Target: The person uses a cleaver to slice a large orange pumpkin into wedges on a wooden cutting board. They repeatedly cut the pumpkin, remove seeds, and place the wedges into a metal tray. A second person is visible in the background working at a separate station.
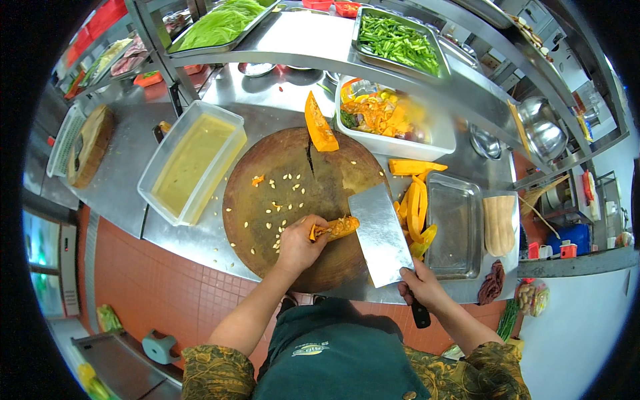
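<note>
A piece of pumpkin (341,227) with stringy, seedy flesh is gripped in my left hand (300,244), low over the round wooden chopping board (263,157). My right hand (423,283) is wrapped round the black handle of a cleaver (382,235). Its broad blade lies over the board's right edge, right by the end of the pumpkin piece; whether they touch I cannot tell. Loose pale seeds (280,207) are scattered on the board's left half. An orange pumpkin wedge (320,125) rests at the far edge of the board.
Cut pumpkin strips (416,207) lie right of the board, beside a metal tray (455,250) and a whole tan squash (499,225). A white tub of scraps (427,148) stands behind. On the left is a plastic container of yellowish liquid (190,167). A steel shelf (307,60) spans the back.
</note>
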### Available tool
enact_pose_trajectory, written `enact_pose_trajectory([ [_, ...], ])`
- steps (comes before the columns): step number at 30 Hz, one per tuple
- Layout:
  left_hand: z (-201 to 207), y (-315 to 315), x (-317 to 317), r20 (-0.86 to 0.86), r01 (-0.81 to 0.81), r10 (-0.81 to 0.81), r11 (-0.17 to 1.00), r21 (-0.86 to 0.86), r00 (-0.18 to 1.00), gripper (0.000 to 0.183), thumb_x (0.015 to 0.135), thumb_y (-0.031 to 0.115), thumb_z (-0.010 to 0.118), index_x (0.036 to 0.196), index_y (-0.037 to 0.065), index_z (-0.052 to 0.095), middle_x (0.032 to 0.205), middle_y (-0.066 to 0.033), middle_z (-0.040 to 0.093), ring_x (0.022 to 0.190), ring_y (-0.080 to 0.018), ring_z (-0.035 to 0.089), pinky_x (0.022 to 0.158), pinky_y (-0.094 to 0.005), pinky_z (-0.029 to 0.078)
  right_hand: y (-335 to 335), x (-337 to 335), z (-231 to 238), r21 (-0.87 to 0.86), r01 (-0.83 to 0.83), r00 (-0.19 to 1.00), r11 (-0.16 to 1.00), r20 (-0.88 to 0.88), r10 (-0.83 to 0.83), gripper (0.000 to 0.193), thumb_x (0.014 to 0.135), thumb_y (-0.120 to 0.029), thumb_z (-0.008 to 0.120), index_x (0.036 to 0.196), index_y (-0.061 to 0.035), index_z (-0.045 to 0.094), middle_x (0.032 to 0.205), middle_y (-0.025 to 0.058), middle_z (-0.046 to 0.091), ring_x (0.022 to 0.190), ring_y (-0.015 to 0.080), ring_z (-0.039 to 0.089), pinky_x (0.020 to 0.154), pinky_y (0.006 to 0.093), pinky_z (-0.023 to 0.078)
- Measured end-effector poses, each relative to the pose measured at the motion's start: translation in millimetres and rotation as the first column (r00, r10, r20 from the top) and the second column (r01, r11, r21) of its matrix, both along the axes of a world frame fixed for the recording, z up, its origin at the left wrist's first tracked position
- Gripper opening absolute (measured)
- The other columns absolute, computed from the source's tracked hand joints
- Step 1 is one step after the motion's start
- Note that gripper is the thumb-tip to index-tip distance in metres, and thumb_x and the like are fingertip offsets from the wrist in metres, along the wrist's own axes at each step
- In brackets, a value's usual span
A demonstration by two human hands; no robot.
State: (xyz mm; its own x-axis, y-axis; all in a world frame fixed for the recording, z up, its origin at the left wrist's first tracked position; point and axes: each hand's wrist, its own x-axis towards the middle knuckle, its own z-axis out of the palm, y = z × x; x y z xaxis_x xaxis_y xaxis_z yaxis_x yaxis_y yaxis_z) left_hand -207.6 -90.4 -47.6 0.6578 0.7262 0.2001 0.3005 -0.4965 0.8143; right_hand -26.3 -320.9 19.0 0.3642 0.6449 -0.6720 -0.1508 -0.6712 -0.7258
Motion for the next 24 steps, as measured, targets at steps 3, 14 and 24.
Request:
enact_pose_trajectory([
  [3, 0.2, -0.3, -0.7, 0.000, -0.006, 0.006, 1.000, -0.008, 1.000, 0.021, 0.073, 0.009, 0.075, 0.090, 0.008, 0.063, 0.087, -0.0122, 0.067, 0.080, -0.0309, 0.066, 0.070, -0.0376, 0.053, 0.4, 2.8, -3.0, -0.014, 0.006, 1.000, 1.000, -0.023, -0.006, 0.017, 0.099, -0.021, 0.047, 0.109, -0.0066, 0.046, 0.065, 0.0026, 0.052, 0.045, 0.0102, 0.047, 0.042, 0.0267, 0.040],
  [14, -0.1, 0.3, 0.8, -0.006, -0.003, 0.003, 1.000, -0.019, 1.000, 0.021, 0.072, 0.006, 0.075, 0.090, 0.007, 0.063, 0.089, -0.0115, 0.068, 0.083, -0.0302, 0.067, 0.072, -0.0363, 0.054, 0.0, 12.3, -17.3, 0.032, 0.085, 0.956, 0.996, -0.284, -0.072, 0.024, 0.098, -0.028, 0.049, 0.113, -0.0099, 0.048, 0.067, 0.0027, 0.050, 0.047, 0.0098, 0.045, 0.043, 0.0241, 0.037],
  [24, 0.9, -0.2, 1.4, 0.002, -0.007, 0.007, 1.000, -0.016, 1.000, 0.019, 0.073, 0.008, 0.072, 0.089, 0.008, 0.062, 0.086, -0.0136, 0.067, 0.080, -0.0324, 0.066, 0.071, -0.0381, 0.054, -1.3, 14.9, -30.5, 0.076, 0.101, 0.917, 0.992, -0.393, -0.063, 0.023, 0.097, -0.030, 0.052, 0.110, -0.0115, 0.048, 0.067, 0.0019, 0.050, 0.046, 0.0093, 0.044, 0.043, 0.0233, 0.036],
])
